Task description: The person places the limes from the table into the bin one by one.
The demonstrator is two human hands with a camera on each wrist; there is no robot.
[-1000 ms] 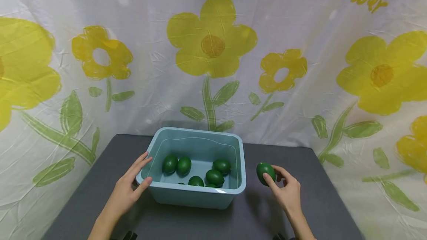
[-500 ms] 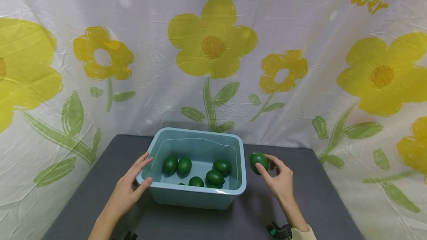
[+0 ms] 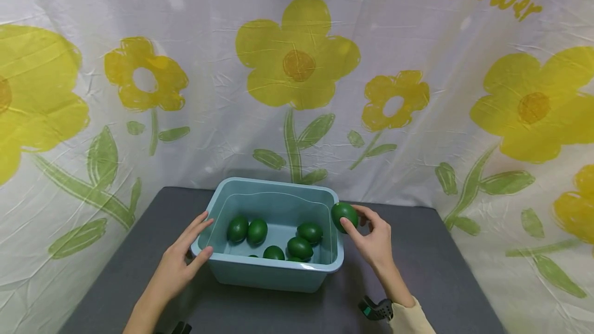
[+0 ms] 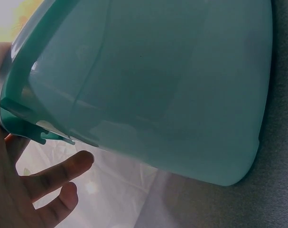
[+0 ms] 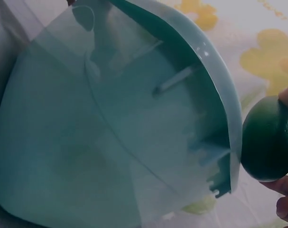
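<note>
A light-blue plastic bin (image 3: 260,274) stands on the dark tabletop and holds several dark green limes (image 3: 299,247). My left hand (image 3: 174,262) rests at its near left corner, fingers fairly straight and spread along the left rim, thumb over the front rim. In the left wrist view, two fingers (image 4: 63,173) of that hand hang free below the bin's rim. My right hand (image 3: 376,236) pinches another lime (image 3: 344,216) between thumb and fingers. This lime overlaps the bin's right rim in the head view; in the right wrist view the same lime (image 5: 267,140) sits right at the rim's edge.
A dark grey cloth-like tabletop (image 3: 445,293) extends on both sides of the bin. Behind it hangs a white curtain (image 3: 223,117) with yellow flowers. A black wrist device (image 3: 376,309) and a cream sleeve (image 3: 410,318) show on the right arm.
My right hand has carried its lime leftward and slightly up, from beside the bin to its right rim. The left hand, the bin and the limes inside stay put.
</note>
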